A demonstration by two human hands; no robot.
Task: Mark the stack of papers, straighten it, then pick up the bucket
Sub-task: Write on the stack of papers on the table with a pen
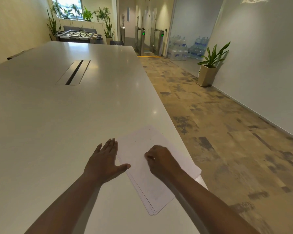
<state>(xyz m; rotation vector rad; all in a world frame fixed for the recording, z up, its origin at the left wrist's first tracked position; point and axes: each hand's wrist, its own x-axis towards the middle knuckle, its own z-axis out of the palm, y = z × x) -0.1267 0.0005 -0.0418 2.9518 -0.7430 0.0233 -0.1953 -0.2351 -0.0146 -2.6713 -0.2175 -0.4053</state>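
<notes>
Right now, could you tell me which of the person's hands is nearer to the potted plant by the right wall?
Right. The right hand rests curled on the stack of papers, on the side toward the potted plant; the left hand lies flat at the stack's left edge, farther away.

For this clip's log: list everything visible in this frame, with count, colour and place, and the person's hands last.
Table: one, white, fills the left and centre.
Cable slot: one, grey with a dark gap, set in the tabletop further back.
Stack of papers: one, white, sheets fanned unevenly, at the table's near right edge.
Potted plant: one, green in a beige pot, by the right wall.
Water bottles: many, clear blue, stacked on the floor far back.
Foosball table: one, dark, at the far end.
Window plants: several, green.
Entry gates: green lights showing.
Left hand: flat, at the stack's left edge.
Right hand: curled on the top sheet; pen too small to confirm.
</notes>
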